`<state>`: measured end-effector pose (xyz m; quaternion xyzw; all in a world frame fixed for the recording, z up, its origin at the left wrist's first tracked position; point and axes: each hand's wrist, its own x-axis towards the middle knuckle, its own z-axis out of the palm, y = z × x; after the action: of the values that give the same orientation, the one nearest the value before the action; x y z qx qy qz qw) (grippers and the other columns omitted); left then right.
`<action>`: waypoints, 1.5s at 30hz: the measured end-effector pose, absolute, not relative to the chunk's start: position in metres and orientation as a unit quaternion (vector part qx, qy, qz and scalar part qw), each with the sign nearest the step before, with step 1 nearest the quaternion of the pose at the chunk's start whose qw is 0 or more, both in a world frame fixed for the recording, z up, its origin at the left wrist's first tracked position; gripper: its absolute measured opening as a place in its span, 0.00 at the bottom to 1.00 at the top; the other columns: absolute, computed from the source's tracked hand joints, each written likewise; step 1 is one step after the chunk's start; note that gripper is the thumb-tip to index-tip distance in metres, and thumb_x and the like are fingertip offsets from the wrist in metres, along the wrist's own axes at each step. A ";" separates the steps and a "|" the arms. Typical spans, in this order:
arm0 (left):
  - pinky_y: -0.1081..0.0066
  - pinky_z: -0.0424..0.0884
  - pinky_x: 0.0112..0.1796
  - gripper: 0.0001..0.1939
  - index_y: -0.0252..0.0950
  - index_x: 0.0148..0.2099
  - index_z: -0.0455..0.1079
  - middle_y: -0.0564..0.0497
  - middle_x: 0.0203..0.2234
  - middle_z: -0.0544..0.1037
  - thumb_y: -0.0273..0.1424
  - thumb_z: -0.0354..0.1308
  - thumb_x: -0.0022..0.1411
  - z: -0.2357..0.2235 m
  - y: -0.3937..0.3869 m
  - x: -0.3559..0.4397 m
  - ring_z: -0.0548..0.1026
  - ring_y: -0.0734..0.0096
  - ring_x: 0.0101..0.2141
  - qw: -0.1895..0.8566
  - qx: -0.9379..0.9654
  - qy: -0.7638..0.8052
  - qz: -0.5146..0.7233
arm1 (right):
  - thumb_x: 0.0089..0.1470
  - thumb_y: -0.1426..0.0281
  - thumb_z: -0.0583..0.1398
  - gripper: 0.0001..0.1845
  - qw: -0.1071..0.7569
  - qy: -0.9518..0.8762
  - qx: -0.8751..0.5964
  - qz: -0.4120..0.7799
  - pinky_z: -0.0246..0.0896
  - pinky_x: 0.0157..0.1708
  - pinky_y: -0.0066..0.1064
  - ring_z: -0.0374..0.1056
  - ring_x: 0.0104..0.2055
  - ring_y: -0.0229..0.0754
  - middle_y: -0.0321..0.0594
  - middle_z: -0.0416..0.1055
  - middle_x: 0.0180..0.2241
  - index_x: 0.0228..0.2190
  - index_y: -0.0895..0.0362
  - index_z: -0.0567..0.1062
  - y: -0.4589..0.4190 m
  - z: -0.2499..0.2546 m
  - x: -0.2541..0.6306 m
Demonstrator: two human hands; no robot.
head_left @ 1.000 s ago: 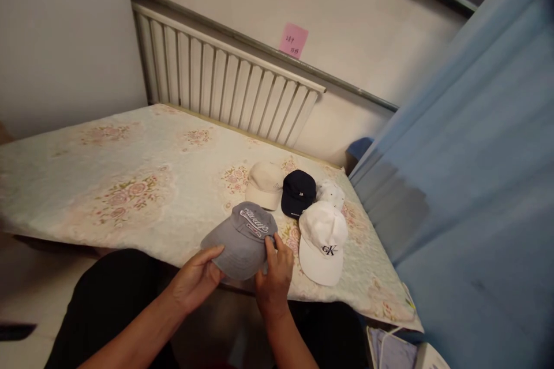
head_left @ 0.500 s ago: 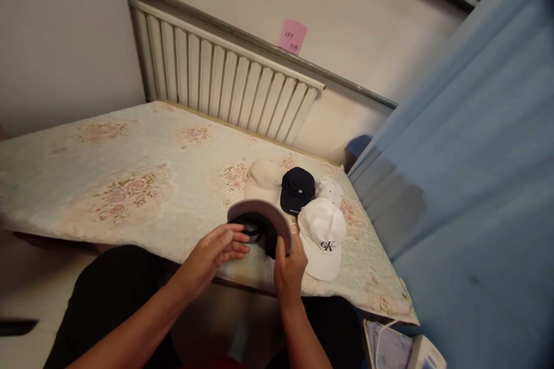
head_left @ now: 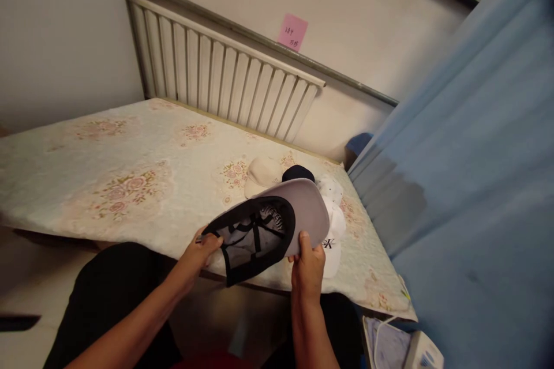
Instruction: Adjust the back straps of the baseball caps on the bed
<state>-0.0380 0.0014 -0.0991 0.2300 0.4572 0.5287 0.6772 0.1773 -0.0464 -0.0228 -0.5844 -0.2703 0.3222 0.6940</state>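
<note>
A grey baseball cap (head_left: 309,207) is held over the bed's near edge, its hollow inside with black bands turned toward me and its brim pointing right. My left hand (head_left: 199,251) pinches the cap's back edge, near the strap. At the brim's lower edge, my right hand (head_left: 308,265) grips with the thumb on top. Behind the held cap lie a beige cap (head_left: 262,176), a navy cap (head_left: 298,173), a small white cap with dark specks (head_left: 332,189) and a white cap with black letters (head_left: 333,259). The grey brim partly covers the navy cap and the lettered one.
The bed (head_left: 164,213) has a flowered cover. Along the wall behind it runs a white radiator (head_left: 220,69), with a pink note (head_left: 293,31) above. A blue curtain (head_left: 476,184) hangs at the right, beside a white box (head_left: 426,351) low down.
The grey cap has been flipped from its outside to its inside, with its brim swung from the left to the right. My right hand has shifted onto the brim, my left to the back.
</note>
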 end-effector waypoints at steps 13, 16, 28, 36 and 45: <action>0.71 0.63 0.28 0.08 0.37 0.27 0.69 0.55 0.18 0.71 0.37 0.60 0.51 -0.115 0.015 -0.056 0.70 0.63 0.27 0.427 0.434 0.612 0.506 | 0.46 0.61 0.60 0.14 0.688 -0.188 -0.577 0.398 0.51 0.11 0.24 0.50 0.13 0.30 0.23 0.57 0.13 0.30 0.58 0.67 -0.027 -0.076 0.172; 0.72 0.63 0.28 0.07 0.38 0.31 0.71 0.55 0.20 0.71 0.36 0.55 0.54 -0.121 0.020 -0.070 0.70 0.64 0.26 0.365 0.468 0.638 0.490 | 0.45 0.61 0.60 0.15 0.667 -0.187 -0.595 0.408 0.52 0.12 0.25 0.49 0.12 0.30 0.21 0.55 0.12 0.33 0.58 0.68 -0.023 -0.095 0.171; 0.73 0.63 0.23 0.16 0.39 0.44 0.69 0.60 0.14 0.67 0.36 0.48 0.54 -0.109 0.018 -0.068 0.70 0.68 0.19 0.425 0.494 0.640 0.408 | 0.46 0.65 0.56 0.23 0.586 -0.287 -0.675 0.345 0.64 0.22 0.31 0.61 0.17 0.36 0.30 0.68 0.20 0.46 0.60 0.68 -0.026 -0.124 0.183; 0.73 0.63 0.21 0.17 0.37 0.44 0.68 0.59 0.15 0.68 0.35 0.48 0.53 -0.102 0.012 -0.064 0.69 0.69 0.18 0.451 0.492 0.626 0.403 | 0.56 0.76 0.52 0.16 0.442 -0.718 -0.537 0.009 0.62 0.48 0.42 0.65 0.47 0.46 0.48 0.71 0.44 0.46 0.57 0.70 -0.065 -0.109 0.137; 0.73 0.62 0.21 0.12 0.38 0.36 0.67 0.59 0.15 0.68 0.40 0.50 0.55 -0.104 0.011 -0.065 0.67 0.71 0.18 0.465 0.516 0.606 0.388 | 0.56 0.72 0.57 0.22 0.263 -0.867 -0.414 -0.089 0.51 0.57 0.51 0.46 0.65 0.54 0.44 0.57 0.62 0.53 0.48 0.67 -0.063 -0.130 0.096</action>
<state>-0.0653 0.0108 -0.1038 0.5162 0.6060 0.3880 0.4646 0.0958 -0.0632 -0.1305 -0.4143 -0.8669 -0.0893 0.2625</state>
